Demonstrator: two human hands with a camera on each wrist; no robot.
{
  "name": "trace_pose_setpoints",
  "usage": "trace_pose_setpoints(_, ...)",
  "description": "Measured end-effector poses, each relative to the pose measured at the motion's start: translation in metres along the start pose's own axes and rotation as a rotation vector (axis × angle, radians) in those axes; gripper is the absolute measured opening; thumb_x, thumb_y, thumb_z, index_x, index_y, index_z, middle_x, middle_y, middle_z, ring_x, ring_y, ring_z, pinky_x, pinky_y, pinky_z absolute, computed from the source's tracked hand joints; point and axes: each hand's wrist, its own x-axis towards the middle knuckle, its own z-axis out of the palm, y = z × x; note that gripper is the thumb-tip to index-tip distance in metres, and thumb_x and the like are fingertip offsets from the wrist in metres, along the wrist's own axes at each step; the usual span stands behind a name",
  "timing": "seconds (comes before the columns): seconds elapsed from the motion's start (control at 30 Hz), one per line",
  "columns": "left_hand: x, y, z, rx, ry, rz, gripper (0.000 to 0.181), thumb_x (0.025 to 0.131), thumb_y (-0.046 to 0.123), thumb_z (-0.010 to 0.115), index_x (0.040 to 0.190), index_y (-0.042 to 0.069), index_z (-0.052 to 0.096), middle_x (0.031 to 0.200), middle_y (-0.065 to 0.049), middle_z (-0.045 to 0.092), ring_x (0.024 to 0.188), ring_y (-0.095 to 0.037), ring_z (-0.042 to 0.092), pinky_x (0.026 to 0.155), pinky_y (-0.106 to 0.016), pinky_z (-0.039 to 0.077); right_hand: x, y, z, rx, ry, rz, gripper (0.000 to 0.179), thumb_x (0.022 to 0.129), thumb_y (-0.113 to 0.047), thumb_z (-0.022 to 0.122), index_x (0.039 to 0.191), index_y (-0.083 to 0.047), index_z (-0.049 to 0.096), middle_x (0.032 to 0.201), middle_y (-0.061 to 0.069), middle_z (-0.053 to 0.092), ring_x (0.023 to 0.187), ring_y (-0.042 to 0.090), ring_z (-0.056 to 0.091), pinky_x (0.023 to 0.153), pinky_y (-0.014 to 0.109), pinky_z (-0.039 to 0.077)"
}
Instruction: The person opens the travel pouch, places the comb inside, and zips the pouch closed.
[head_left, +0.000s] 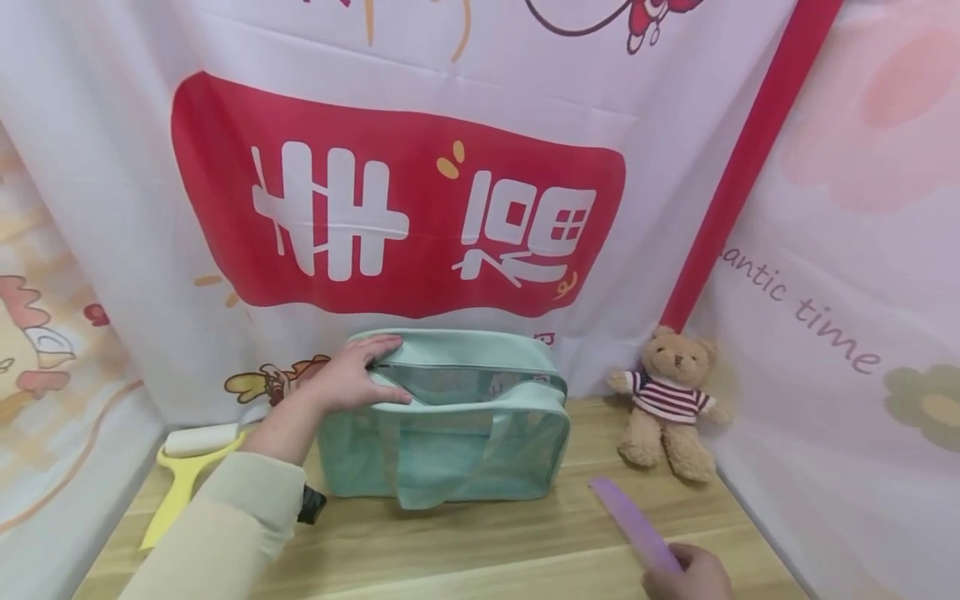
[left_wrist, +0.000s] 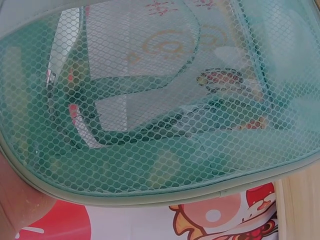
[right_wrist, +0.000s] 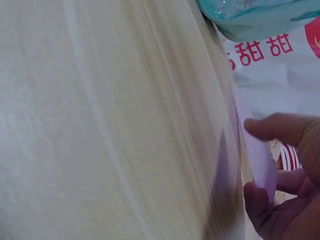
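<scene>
A mint-green mesh bag stands upright on the table, its top zipper gaping. My left hand spans the left end of that opening, fingers on the back top panel and thumb on the front rim. In the left wrist view the honeycomb mesh side fills most of the picture, with the left hand mostly out of sight. To the right of the bag, my right hand pinches the near end of a long flat purple strip, shaped like a ruler. In the right wrist view, the thumb and fingers flank the strip.
A teddy bear in a striped shirt sits at the back right against the curtain. A yellow-handled lint roller with a white roll lies at the left. Printed cloth walls enclose the wood-grain table.
</scene>
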Motion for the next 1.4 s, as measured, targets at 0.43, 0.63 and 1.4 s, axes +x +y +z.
trace_pose_setpoints(0.43,-0.001,0.0,0.001,-0.013,0.01,0.008,0.104,0.079,0.046,0.091,0.164,0.016,0.04,0.166,-0.017,0.037,0.148,-0.042,0.032,0.107,-0.069,0.045,0.003,-0.043,-0.034,0.481,0.035,0.038,0.07,0.096,-0.019,0.081,0.143,0.019,0.049,0.117,0.022,0.074,0.084,0.006,0.072,0.078,0.025,0.061)
trace_pose_setpoints(0.63,-0.004,0.0,-0.001,-0.044,0.025,-0.034,0.111,0.078,0.046,0.092,0.167,0.018,0.033,0.163,-0.018,0.037,0.143,-0.041,0.035,0.107,-0.068,0.045,0.007,-0.098,-0.056,0.818,0.133,-0.018,0.043,0.092,-0.006,0.083,0.132,-0.007,0.068,0.098,-0.013,0.07,0.087,0.005,0.07,0.081,0.024,0.061)
trace_pose_setpoints(1.4,-0.006,0.0,0.006,-0.026,0.043,-0.013,0.103,0.079,0.045,0.091,0.165,0.019,0.039,0.16,-0.016,0.042,0.14,-0.037,0.038,0.107,-0.064,0.046,0.027,-0.285,-0.04,0.421,-0.103,-0.36,0.066,0.088,-0.034,0.09,0.143,-0.007,0.066,0.148,0.014,0.059,0.132,0.025,0.054,0.097,0.023,0.052)
